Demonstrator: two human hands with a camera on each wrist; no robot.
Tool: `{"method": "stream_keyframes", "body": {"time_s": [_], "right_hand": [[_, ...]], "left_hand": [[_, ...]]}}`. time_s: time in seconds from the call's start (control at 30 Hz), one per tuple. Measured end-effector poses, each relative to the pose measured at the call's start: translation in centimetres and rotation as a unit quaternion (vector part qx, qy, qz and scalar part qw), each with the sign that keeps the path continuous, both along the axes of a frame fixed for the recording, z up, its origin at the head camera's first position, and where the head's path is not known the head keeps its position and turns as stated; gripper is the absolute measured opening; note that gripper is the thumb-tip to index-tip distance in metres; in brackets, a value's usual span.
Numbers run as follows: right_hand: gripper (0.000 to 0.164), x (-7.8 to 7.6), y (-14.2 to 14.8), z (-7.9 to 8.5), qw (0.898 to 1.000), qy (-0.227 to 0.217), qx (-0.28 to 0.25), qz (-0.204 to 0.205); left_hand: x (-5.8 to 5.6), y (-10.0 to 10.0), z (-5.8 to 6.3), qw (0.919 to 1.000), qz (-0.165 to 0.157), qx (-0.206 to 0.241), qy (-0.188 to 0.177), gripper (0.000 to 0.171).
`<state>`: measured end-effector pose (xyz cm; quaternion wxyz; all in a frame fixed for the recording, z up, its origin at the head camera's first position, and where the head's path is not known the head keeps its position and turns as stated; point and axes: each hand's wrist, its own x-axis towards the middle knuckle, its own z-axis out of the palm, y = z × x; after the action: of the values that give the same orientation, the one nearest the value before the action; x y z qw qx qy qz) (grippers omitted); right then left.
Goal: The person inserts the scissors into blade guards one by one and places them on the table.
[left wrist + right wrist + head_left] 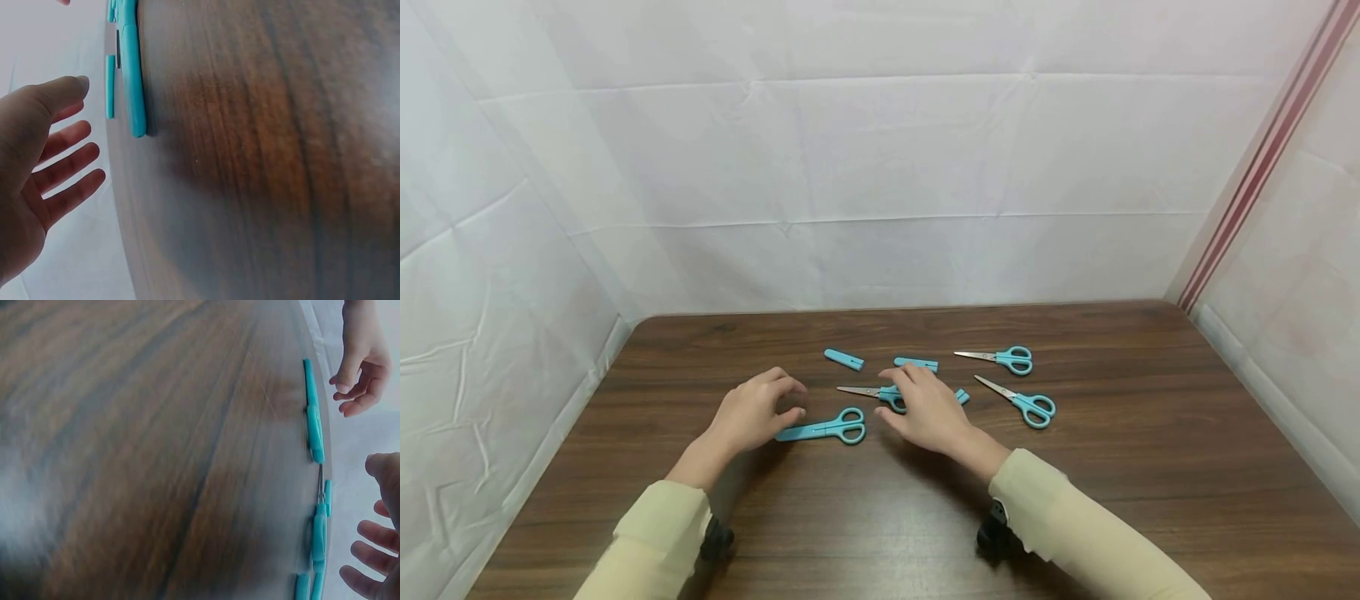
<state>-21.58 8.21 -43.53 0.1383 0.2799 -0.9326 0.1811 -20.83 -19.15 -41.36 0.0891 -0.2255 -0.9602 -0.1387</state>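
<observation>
Above the closed end of a pair of turquoise scissors (825, 429), its blades inside a matching cover, my left hand (754, 414) hovers with fingers spread and nothing held. In the left wrist view, the blade cover (133, 81) lies apart from that hand (37, 137). My right hand (934, 414) hovers over the handle side of a second pair of scissors (891, 395), whose bare metal blades point left. Its fingers are loosely bent around no object, and the right wrist view shows the thumb and fingers (381, 537) apart. A blade cover (962, 397) is partly hidden behind this hand.
Two loose turquoise blade covers, one at the left (844, 359) and one nearer the middle (917, 364), lie farther back. To the right rest two uncovered scissors, a back pair (1017, 360) and a front pair (1034, 408). White cloth (895, 150) hangs behind the brown wooden table (1120, 467).
</observation>
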Motion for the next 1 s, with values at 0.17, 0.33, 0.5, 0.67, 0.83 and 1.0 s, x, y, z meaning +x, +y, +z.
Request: {"method": "stream_keyframes", "body": {"time_s": [0.17,0.33,0.5,0.67,0.83,1.0], "right_hand": [[0.05,-0.4,0.5,0.1,1.0,-0.008,0.009,-0.006],[0.052,-0.6,0.8,0.1,0.999,-0.017,0.024,-0.019],[0.054,-0.7,0.9,0.3,0.999,-0.03,0.025,-0.03],[0.055,-1.0,1.1,0.1,0.998,-0.035,0.026,-0.038],[0.056,-1.2,1.3,-0.1,0.998,-0.037,0.031,-0.045],[0.056,-1.3,1.6,-0.3,0.997,-0.036,0.041,-0.051]], "left_hand": [[-0.6,-0.1,-0.1,1.0,0.004,0.0,-0.003,0.03],[-1.1,-0.1,-0.1,0.9999,0.01,-0.002,-0.01,0.03],[-1.7,0.2,0.2,0.9994,0.013,-0.008,-0.029,0.031],[-2.4,0.6,0.4,0.9994,0.012,-0.009,-0.031,0.031],[-2.9,1.0,0.5,0.9995,0.011,-0.007,-0.029,0.032],[-3.5,1.1,0.4,0.9991,0.018,-0.002,-0.039,0.033]]}}
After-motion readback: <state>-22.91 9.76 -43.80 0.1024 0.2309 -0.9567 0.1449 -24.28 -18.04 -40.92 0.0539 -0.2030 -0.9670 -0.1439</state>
